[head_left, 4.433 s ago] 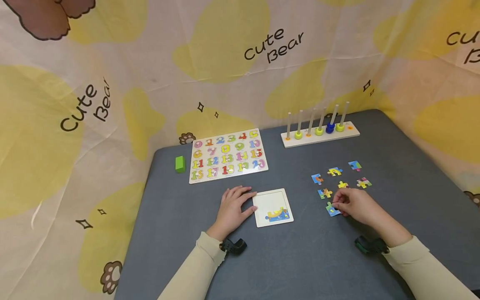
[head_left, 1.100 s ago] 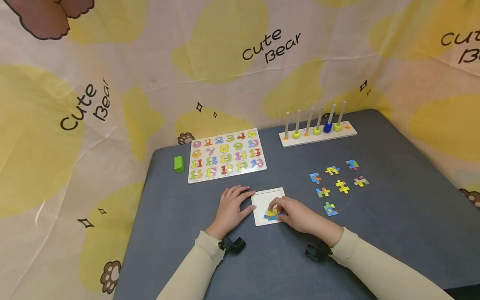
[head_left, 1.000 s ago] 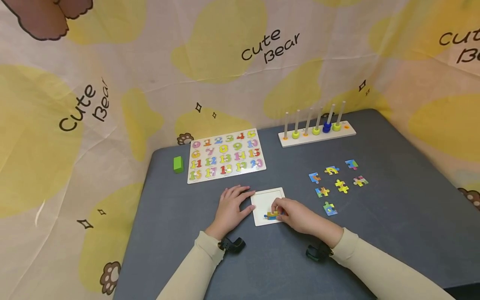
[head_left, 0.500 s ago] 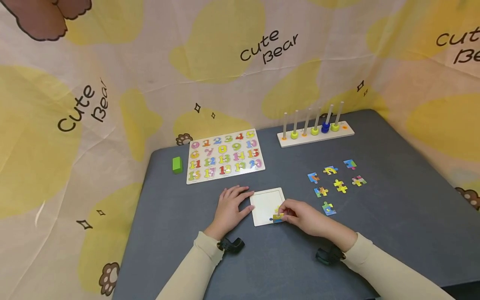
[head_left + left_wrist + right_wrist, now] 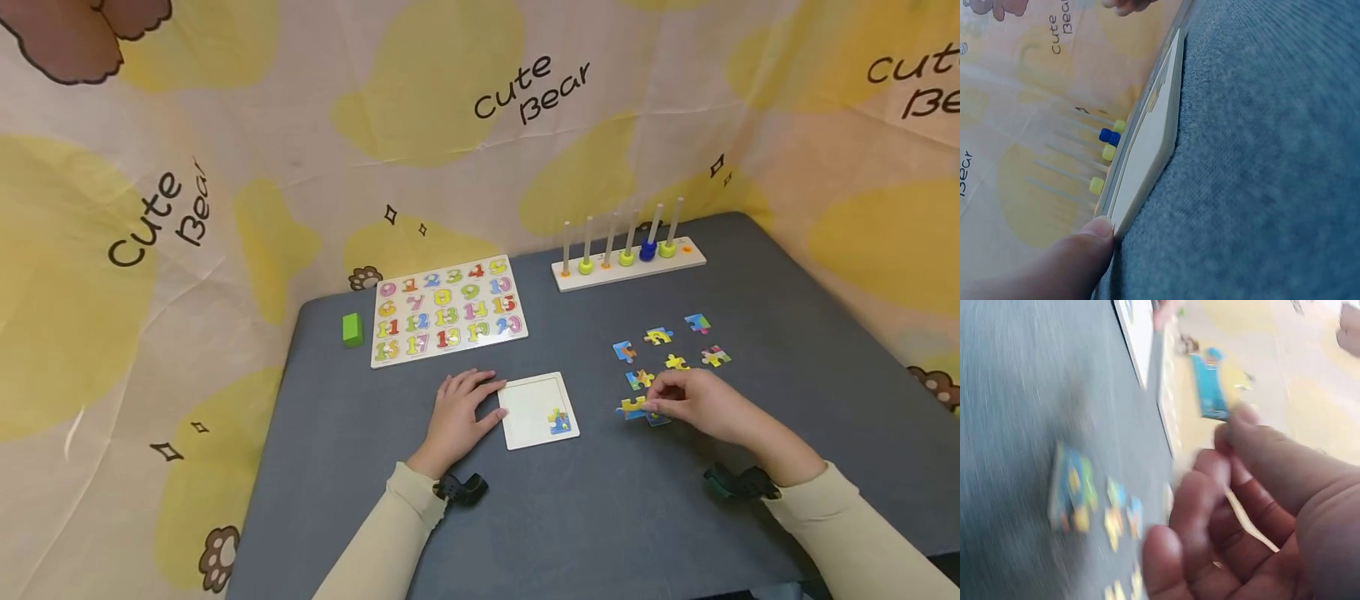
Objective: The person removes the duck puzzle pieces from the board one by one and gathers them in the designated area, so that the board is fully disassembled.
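Observation:
My right hand [image 5: 701,404] pinches a yellow and blue jigsaw piece [image 5: 632,406] between thumb and index finger. In the right wrist view this piece [image 5: 1209,390] is held up at the thumb tip. Beneath and behind it lies another blue jigsaw piece, partly covered. My left hand [image 5: 459,417] lies with spread fingers at the left edge of a white puzzle tray [image 5: 525,408], its thumb [image 5: 1079,247] against the rim. One yellow and blue piece [image 5: 558,421] sits in the tray's near right corner; the rest of the tray bottom shows white.
Several loose jigsaw pieces [image 5: 657,336] lie on the grey table right of the tray. A number board [image 5: 450,310] lies at the back left beside a green block [image 5: 352,330]. A peg stand [image 5: 630,265] with beads stands at the back right, near the printed cloth.
My right hand has moved right, from the tray to over the loose pieces, carrying the yellow and blue jigsaw piece out of the tray. The left hand has stayed at the tray's edge.

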`<move>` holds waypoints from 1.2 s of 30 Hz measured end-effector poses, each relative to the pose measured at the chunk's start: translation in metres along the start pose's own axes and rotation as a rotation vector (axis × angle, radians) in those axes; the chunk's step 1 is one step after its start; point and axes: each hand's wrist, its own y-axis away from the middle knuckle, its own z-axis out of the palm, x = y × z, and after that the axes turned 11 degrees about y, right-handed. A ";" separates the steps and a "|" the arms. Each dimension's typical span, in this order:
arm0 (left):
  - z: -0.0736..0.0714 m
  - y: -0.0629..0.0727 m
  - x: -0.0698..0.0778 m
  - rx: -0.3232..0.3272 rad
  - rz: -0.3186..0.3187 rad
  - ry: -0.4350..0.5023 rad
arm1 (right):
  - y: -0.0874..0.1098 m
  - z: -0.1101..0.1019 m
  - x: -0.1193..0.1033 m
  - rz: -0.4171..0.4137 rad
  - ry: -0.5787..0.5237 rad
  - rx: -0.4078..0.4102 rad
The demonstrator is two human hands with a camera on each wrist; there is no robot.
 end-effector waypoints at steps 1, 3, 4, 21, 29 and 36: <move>0.000 0.000 0.000 0.001 0.002 -0.002 | 0.002 -0.006 0.004 0.026 -0.004 0.001; -0.001 0.000 0.001 0.009 0.012 -0.006 | 0.006 -0.016 0.010 0.067 -0.002 0.013; -0.001 -0.001 0.001 0.013 0.017 -0.009 | 0.007 -0.020 0.014 0.084 0.001 0.027; 0.001 0.000 0.002 0.005 0.000 -0.005 | 0.021 -0.027 0.059 0.278 -0.011 0.004; 0.003 0.001 0.001 0.024 0.031 -0.006 | 0.026 -0.020 0.065 0.271 0.122 0.047; 0.002 0.001 0.001 0.038 0.045 -0.011 | 0.025 -0.015 0.063 0.251 0.214 0.102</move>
